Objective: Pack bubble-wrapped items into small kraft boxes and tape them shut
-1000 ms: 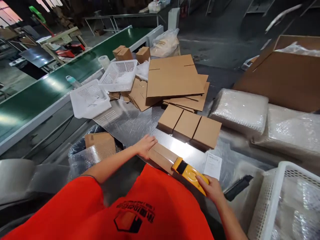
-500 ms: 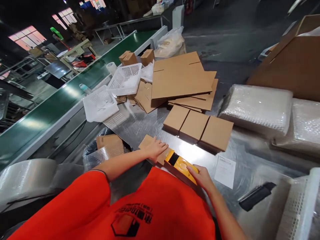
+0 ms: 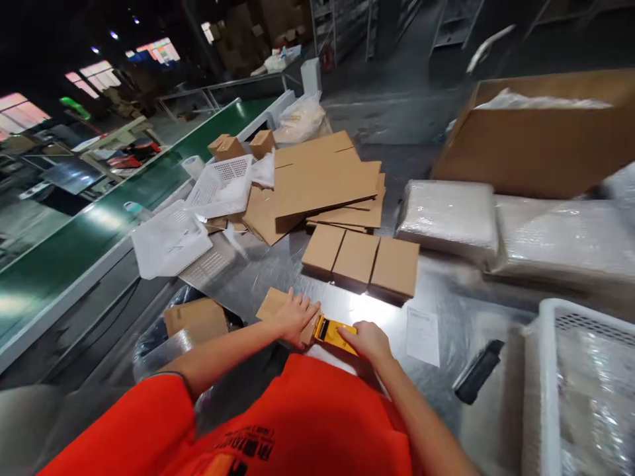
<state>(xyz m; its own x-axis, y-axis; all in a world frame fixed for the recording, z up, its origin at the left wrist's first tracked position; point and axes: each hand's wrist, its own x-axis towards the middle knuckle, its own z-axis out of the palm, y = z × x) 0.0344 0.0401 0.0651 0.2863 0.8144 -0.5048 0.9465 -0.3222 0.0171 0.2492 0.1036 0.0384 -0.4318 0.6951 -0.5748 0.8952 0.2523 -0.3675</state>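
Note:
A small cardboard box point(image 3: 272, 305) lies at the table's near edge, close to the orange shirt. My left hand point(image 3: 296, 320) rests flat on top of it, fingers spread. In my right hand point(image 3: 368, 340) is a yellow tape dispenser point(image 3: 335, 334), whose front end meets the right end of the box. Beyond them stand three small stacks of flat brown cardboard point(image 3: 354, 256) side by side. To the right of my right hand lies a white printed sheet point(image 3: 423, 336), and further right a black-handled tool point(image 3: 479, 371).
Larger flat cardboard sheets point(image 3: 322, 178) and two white baskets point(image 3: 171, 239) are at the back left, beside a green conveyor point(image 3: 106, 221). Bubble-wrapped packages point(image 3: 449, 215), a big carton point(image 3: 536, 145) and a filled white basket point(image 3: 550, 396) are on the right. A bin holding cardboard point(image 3: 196, 318) stands left.
The view has turned right, bringing more of the right basket and carton into sight. The tape dispenser has tilted and now sits at the box's right end rather than along its top.

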